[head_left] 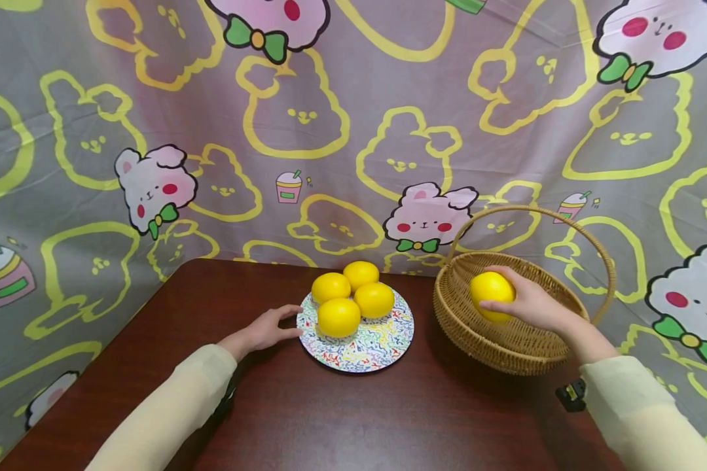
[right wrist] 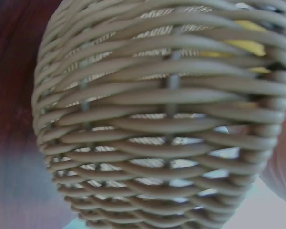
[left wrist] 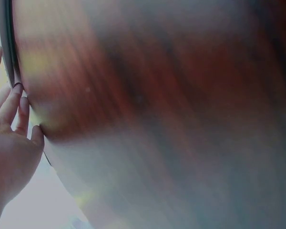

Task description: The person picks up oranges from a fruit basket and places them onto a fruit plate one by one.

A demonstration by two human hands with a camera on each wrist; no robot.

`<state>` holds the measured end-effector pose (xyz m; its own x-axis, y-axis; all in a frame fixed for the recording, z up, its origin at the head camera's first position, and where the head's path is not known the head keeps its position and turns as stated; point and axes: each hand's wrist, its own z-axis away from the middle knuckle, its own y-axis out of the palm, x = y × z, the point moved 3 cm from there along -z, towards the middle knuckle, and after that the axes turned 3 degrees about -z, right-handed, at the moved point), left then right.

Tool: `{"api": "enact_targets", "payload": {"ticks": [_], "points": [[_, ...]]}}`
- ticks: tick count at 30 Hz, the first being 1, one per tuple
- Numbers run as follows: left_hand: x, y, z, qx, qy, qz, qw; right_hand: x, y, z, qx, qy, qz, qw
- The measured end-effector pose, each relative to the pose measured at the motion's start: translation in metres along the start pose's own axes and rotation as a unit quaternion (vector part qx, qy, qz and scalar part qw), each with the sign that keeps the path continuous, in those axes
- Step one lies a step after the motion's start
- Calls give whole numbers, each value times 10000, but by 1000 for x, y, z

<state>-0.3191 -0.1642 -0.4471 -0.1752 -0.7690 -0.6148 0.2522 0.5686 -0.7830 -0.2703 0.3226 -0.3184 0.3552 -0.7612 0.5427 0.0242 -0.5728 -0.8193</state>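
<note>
My right hand (head_left: 533, 302) grips a lemon (head_left: 492, 296) over the inside of a wicker basket (head_left: 465, 340), thumb on the near side and fingers over the top. In the right wrist view the basket's woven wall (right wrist: 133, 100) hides most of that hand, and yellow of the lemon (right wrist: 250, 40) shows through gaps. Several more lemons (head_left: 338, 318) sit grouped on the back left part of a round patterned plate (head_left: 377, 347). My left hand (head_left: 268, 329) touches the plate's left rim with spread, relaxed fingers; their tips (left wrist: 38, 129) meet the edge in the left wrist view.
The basket's tall arched handle (head_left: 586, 232) rises behind and right of the right hand. A dark reddish wooden table (head_left: 306, 418) carries plate and basket. Close behind it hangs a cartoon-printed cloth (head_left: 330, 170). A small black device (head_left: 571, 396) shows by the right sleeve.
</note>
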Motion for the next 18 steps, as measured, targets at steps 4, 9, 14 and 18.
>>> {"api": "enact_targets", "payload": {"ticks": [4, 9, 14, 18], "points": [[0, 0, 0, -3, -2, -12, 10000, 10, -3, 1, -9, -17, 36, 10000], [0, 0, 0, 15, -6, 5, 10000, 20, -6, 1, -18, -92, 51, 9999], [-1, -1, 0, 27, 28, 22, 10000, 28, -6, 0, -26, -127, 112, 9999], [-1, -1, 0, 40, 45, -12, 10000, 36, -5, -1, 19, -166, 111, 9998]]}}
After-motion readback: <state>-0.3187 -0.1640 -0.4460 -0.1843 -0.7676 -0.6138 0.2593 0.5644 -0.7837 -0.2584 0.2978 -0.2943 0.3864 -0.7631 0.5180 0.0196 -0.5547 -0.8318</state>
